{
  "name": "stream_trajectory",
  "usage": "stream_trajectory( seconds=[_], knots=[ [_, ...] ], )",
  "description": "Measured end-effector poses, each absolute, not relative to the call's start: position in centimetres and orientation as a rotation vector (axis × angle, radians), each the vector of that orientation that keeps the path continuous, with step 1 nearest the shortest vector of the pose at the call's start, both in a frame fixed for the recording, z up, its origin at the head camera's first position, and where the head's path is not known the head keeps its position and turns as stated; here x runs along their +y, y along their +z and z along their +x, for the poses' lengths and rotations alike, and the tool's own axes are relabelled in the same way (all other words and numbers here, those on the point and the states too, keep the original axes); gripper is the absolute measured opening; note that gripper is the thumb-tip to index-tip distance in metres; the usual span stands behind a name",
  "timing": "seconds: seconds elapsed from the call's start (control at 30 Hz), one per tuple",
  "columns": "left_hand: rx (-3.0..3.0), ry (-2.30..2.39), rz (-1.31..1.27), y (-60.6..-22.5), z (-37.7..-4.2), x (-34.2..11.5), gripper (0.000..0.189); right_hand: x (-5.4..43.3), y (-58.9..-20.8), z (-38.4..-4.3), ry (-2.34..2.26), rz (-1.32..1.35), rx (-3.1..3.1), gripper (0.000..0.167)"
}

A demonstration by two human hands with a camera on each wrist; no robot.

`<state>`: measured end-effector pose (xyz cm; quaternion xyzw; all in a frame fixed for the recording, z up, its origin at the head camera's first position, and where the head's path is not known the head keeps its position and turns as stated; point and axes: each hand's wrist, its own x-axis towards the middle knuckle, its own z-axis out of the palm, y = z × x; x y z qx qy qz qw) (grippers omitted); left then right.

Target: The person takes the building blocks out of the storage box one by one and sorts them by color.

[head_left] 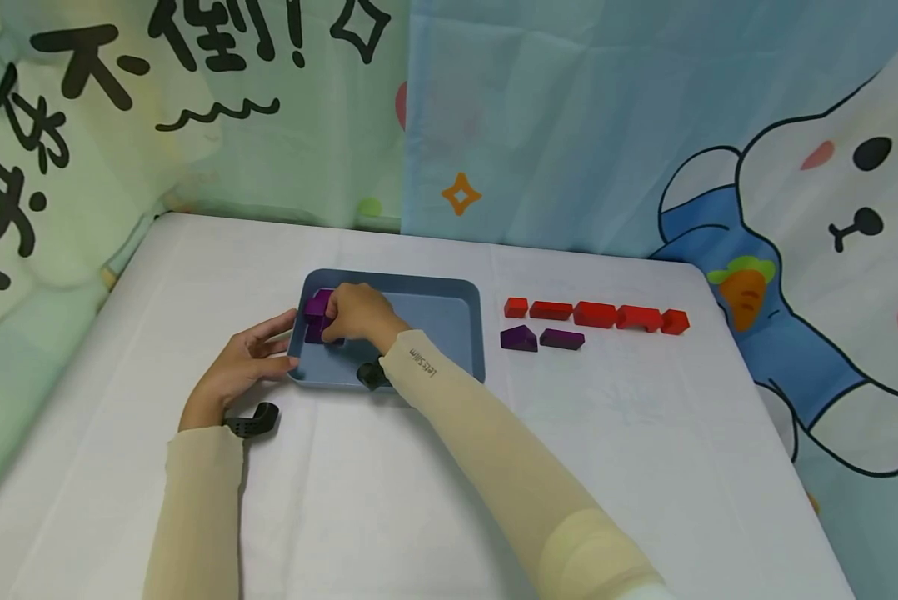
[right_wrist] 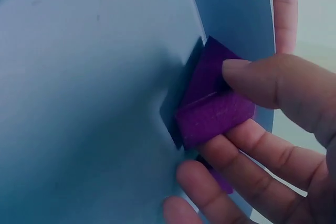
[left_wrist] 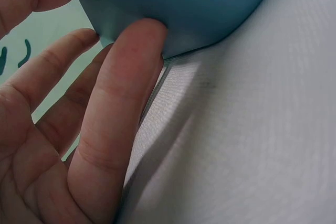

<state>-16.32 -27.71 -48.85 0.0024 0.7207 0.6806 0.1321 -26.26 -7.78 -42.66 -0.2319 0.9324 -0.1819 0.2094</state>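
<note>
Purple blocks [head_left: 316, 308] in a blue tray [head_left: 437, 333]

The angular, flat-faced blocks sit close together inside the round-cornered, rectangular tray, by its nine o'clock wall.

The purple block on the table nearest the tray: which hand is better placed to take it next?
Probably the right hand: it is nearer that block, though its fingers pinch a purple piece. The left hand touches the tray's left wall.

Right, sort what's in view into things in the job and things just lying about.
In the job:
- blue tray, touched by the left hand
- purple blocks inside it, one pinched by the right hand

Apparently lying about:
- five red blocks in a row
- two loose purple blocks, though these may belong too
</note>
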Motion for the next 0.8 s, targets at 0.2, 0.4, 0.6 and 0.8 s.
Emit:
stream_trajectory(
  seconds=[0.2,0.4,0.6,0.8],
  knots=[
    [2.088,1.971,-0.001,-48.8,-16.3,-27.6,0.085,-5.9,-41.9,-26.3,-0.555,-0.638,2.579,0.03],
    [2.087,1.961,-0.015,-48.8,-16.3,-27.4,0.086,-2.5,-41.3,-26.7,-0.631,-0.693,2.574,0.03],
    [2.107,1.931,-0.021,-48.6,-16.1,-27.2,0.085,1.8,-40.7,-26.9,-0.685,-0.684,2.581,0.032],
    [2.137,1.901,-0.024,-48.5,-15.9,-27.3,0.085,6.5,-39.6,-26.8,-0.704,-0.639,2.623,0.034]
  ],
)
